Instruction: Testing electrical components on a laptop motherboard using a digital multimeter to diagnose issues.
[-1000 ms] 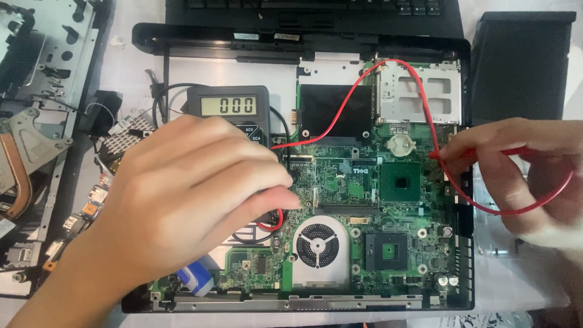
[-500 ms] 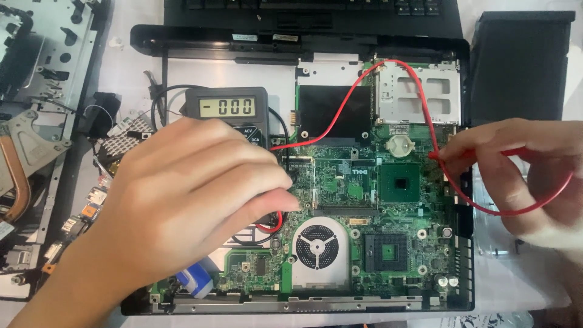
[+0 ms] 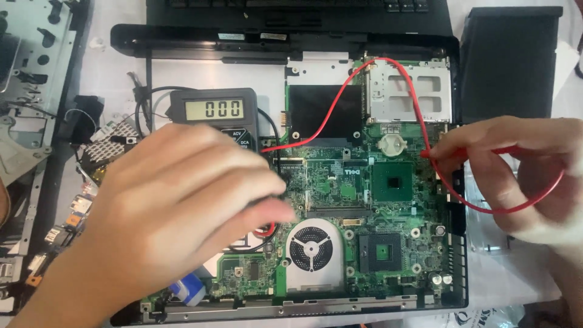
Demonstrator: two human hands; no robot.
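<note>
A green laptop motherboard (image 3: 364, 206) lies in its black open base, with a round fan (image 3: 310, 246) and a coin cell (image 3: 392, 143) on it. My right hand (image 3: 522, 173) pinches a red probe (image 3: 428, 154) whose tip touches the board's right side beside the coin cell. A red lead (image 3: 340, 103) loops from it across the board. My left hand (image 3: 176, 206) lies over the lower half of a dark multimeter (image 3: 215, 115), fingertips closed near the board's left part. What those fingers hold is hidden. The meter's display shows above my knuckles.
A black keyboard section (image 3: 291, 6) sits at the top edge. A black rectangular part (image 3: 510, 61) lies at upper right. Metal chassis pieces (image 3: 30, 79) and small connectors (image 3: 67, 212) crowd the left side. A finned heatsink (image 3: 109, 143) lies next to the meter.
The meter's display flickered between readings. Both hands stayed almost where they were.
</note>
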